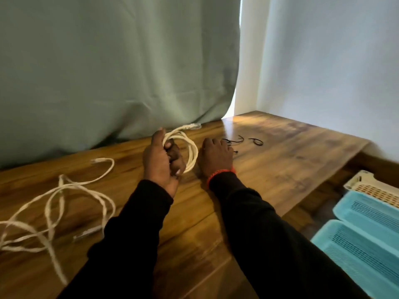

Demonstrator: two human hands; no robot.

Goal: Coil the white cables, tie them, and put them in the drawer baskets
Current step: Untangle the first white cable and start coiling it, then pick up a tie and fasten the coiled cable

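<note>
- Left hand (160,160): raised over the desk (280,152), grip curled round the coiled white cable (190,147).
- Right hand (214,156): palm down at the black ties (255,141) (fingers hidden; grip unclear).

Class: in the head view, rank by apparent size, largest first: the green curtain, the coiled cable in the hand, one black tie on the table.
1. Green curtain
2. Coiled cable, gripped by the left hand
3. Black tie
</note>
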